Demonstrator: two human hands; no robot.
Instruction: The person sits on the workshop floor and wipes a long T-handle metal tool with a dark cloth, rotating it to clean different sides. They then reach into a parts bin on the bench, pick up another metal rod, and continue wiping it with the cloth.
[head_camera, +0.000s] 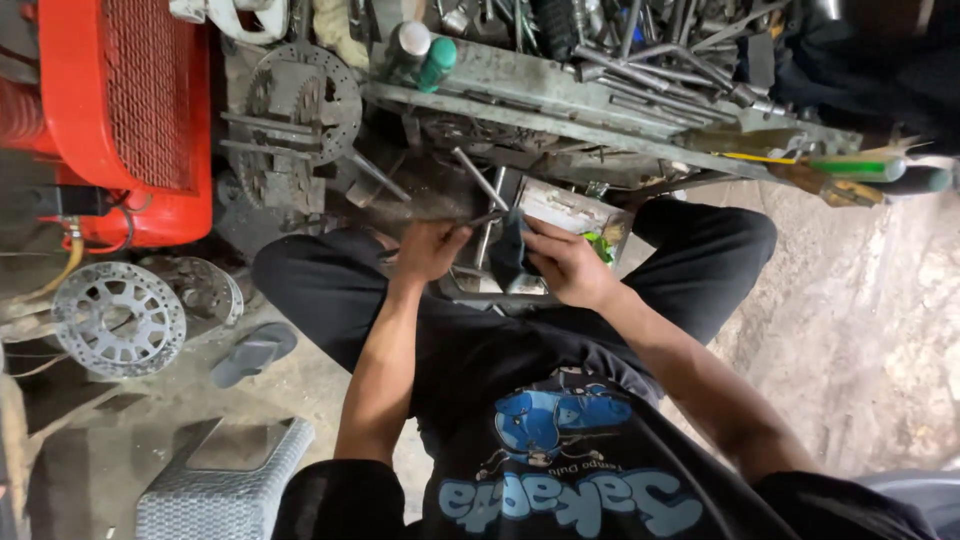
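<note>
1. Left hand (428, 250) closed around a thin metal rod (487, 218), low between the knees, in front of the tool tray.
2. Right hand (565, 265) clamped on a dark cloth (510, 255), pressed against the rod just right of the left hand; hands nearly touching.
3. Second metal rod (480, 180) slanting just beyond the hands, against the underside of the tray.
4. Small open box (570, 212) with something green inside, just right of the cloth, behind the right hand.
5. Long metal tool tray (560, 100) across the far side, crowded with wrenches and bars; two green-capped cans (420, 55) at its left end.
6. Green-handled screwdrivers (860, 170) at the far right end of the tray.
7. Perforated brake disc (305, 100) far left of the tray, beside a red machine (130, 110).
8. Silver spoked wheel part (118, 318) on the floor at left; grey sandal (255, 352) right of it.
9. Grey woven stool (225, 480) near left, beside the left elbow.
</note>
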